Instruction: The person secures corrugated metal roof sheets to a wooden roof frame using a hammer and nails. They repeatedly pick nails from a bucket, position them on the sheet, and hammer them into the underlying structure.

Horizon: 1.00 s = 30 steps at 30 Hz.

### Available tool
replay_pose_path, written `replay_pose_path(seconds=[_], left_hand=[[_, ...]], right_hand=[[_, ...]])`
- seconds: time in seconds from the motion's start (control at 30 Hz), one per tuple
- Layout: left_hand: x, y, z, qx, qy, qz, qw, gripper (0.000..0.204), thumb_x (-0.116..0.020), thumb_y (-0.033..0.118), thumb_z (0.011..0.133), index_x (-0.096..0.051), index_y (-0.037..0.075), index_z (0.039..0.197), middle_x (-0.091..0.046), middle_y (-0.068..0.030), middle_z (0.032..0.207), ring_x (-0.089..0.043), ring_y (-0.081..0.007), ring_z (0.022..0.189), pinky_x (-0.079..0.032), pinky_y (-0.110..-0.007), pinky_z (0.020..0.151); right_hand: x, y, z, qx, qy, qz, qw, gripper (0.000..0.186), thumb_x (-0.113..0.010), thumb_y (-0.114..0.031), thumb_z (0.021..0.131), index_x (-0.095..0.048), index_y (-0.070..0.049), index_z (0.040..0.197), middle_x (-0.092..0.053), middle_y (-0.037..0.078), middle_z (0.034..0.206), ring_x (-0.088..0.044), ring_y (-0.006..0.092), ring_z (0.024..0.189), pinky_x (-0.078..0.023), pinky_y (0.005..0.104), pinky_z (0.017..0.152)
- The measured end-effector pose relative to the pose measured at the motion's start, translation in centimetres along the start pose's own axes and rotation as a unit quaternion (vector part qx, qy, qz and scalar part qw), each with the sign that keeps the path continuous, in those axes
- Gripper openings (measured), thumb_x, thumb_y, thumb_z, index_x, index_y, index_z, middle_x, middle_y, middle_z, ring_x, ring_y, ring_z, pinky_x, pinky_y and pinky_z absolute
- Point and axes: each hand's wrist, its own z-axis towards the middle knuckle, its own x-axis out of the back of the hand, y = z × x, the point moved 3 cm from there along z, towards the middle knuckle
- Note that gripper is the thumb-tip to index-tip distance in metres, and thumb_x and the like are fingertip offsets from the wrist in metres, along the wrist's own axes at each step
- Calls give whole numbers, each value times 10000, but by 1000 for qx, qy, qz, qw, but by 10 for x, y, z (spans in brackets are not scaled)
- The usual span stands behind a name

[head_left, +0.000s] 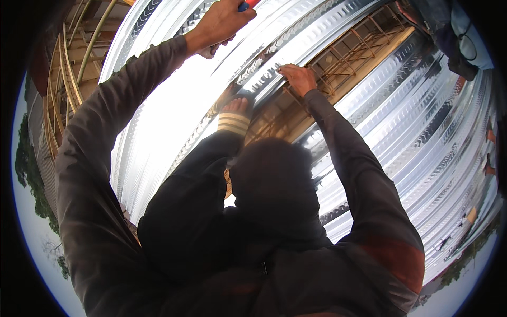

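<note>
At the top, my left hand (217, 25) is closed around a tool (244, 6) with a red and blue part sticking out past the thumb; the rest of it is hidden by the hand or cut off by the picture edge. Beneath that hand lies a shiny ribbed metal sheet (174, 90), washed out by glare. My right hand (299, 78) is on the long edge of the same sheet, its fingers closed together on the rim. My foot (236, 105), below a striped cuff, stands on the sheet between my hands.
Right of the sheet runs a long opening with frames and a wooden beam (377, 58) lower down. More ribbed sheets (401, 127) lie beyond it. Another person's legs (470, 39) are at the upper right. Scaffold poles (87, 47) stand at the left, past the sheet's edge.
</note>
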Motion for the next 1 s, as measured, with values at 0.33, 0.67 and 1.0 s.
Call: replay_pose_path(seconds=[0.33, 0.67, 1.0], left_hand=[[-135, -135, -77, -3, 48, 17, 999, 340, -620, 310, 959, -575, -26, 932, -625, -284, 690, -630, -476, 671, -484, -539, 603], [-178, -147, -105, 27, 46, 53, 997, 244, -605, 264, 970, -552, 28, 1000, -618, -243, 659, -613, -481, 641, -469, -556, 591], [-97, -96, -99, -172, 46, 149, 973, 281, -609, 260, 964, -564, -16, 987, -617, -258, 649, -626, -453, 603, -487, -524, 554]], right_hand=[[-5, -10, 2, -38, -4, 53, 998, 169, -616, -143, 935, -716, -109, 1067, -706, 68, 1045, -682, 280, 910, -560, 370, 767], [-1, -13, 6, 0, 20, 34, 999, 129, -702, -146, 911, -745, -98, 1023, -718, 42, 1001, -700, 268, 851, -570, 339, 735], [0, -13, 6, 20, 14, 52, 998, 158, -636, -106, 908, -719, -110, 1042, -701, 61, 1002, -681, 290, 882, -558, 361, 744]])
